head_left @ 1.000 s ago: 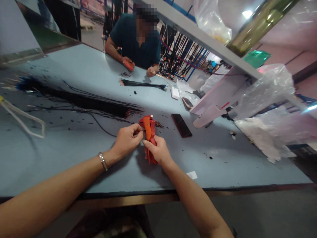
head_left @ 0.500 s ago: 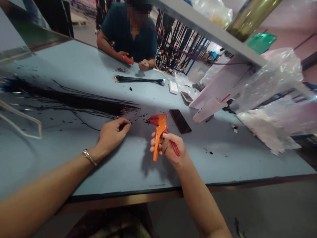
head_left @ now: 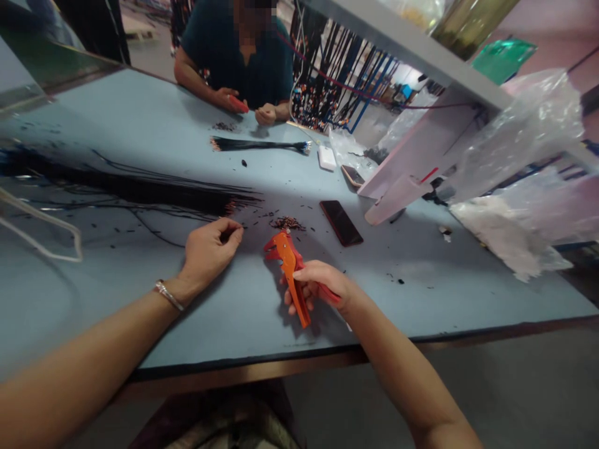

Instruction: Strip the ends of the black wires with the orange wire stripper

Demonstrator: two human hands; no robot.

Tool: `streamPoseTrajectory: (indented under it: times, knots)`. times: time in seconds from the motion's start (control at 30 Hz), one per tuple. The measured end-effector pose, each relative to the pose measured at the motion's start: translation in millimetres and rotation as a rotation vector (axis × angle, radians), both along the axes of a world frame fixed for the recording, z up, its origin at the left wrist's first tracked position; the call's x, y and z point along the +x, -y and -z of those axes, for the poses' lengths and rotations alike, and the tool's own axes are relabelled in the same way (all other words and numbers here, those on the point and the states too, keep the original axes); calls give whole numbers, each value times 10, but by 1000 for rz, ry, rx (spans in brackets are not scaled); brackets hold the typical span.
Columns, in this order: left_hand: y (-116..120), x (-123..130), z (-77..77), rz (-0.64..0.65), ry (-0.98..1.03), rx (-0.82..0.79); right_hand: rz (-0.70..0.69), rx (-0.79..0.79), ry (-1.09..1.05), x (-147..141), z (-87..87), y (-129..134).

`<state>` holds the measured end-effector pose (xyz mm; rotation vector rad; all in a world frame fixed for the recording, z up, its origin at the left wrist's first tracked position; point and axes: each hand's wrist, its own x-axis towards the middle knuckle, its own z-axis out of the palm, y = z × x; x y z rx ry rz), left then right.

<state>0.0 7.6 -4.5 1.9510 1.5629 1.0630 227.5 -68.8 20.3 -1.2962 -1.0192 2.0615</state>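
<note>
My left hand (head_left: 213, 249) rests on the table, thumb and forefinger pinched together. A thin black wire (head_left: 161, 242) curves from the bundle to that hand and passes out of sight behind it; only a tiny dark tip shows at the fingertips. My right hand (head_left: 321, 287) grips an orange and red wire stripper (head_left: 291, 265), its jaws pointing up and left, apart from my left hand. Just beyond the jaws lies a small heap of cut insulation bits (head_left: 286, 222). The thick bundle of black wires (head_left: 154, 194) with coppery ends stretches left past my left hand.
A dark phone (head_left: 341, 222) lies right of the heap. Farther back are a smaller wire bundle (head_left: 259, 145), a white box (head_left: 326, 158) and another phone (head_left: 352, 176). Across the table a person (head_left: 243, 68) holds a red tool. A white wire frame (head_left: 70, 257) stands left; plastic bags (head_left: 515, 137) hang right.
My right hand has moved the wire stripper slightly down and turned its jaws to the left, uncovering the heap of bits. The left hand stays pinched in nearly the same place.
</note>
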Motion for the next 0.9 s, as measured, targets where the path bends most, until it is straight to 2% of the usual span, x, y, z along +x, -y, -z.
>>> streamPoseTrajectory:
  times: [0.07,0.1,0.17,0.2,0.4,0.5,0.53,0.6,0.7,0.77,0.83,0.9]
  knots:
    - [-5,3,2,13,11,2,97,-38,-12,18,36,-79]
    - [-8,2,3,16,17,3,188,-33,-47,32,43,-117]
    - [-15,-1,4,19,31,3,325,21,-153,73,32,-163]
    - [-18,-1,3,19,41,0,333,46,-197,97,21,-164]
    - [-22,24,-18,-16,87,-29,77,114,-267,128,67,36]
    - [-26,29,-17,-65,72,-14,-74,23,-295,53,155,79]
    - [-28,28,-15,-77,71,-9,-82,-13,-314,35,180,73]
    - [-30,27,-8,-99,72,4,9,-55,-365,27,213,45]
    - [-25,31,16,-107,64,38,299,-11,-466,81,211,3]
    - [-11,40,41,-105,45,73,438,42,-518,123,191,-10]
    - [12,52,67,-94,9,106,479,75,-549,147,176,-16]
    - [34,67,85,-80,-27,121,449,88,-562,155,179,-24]
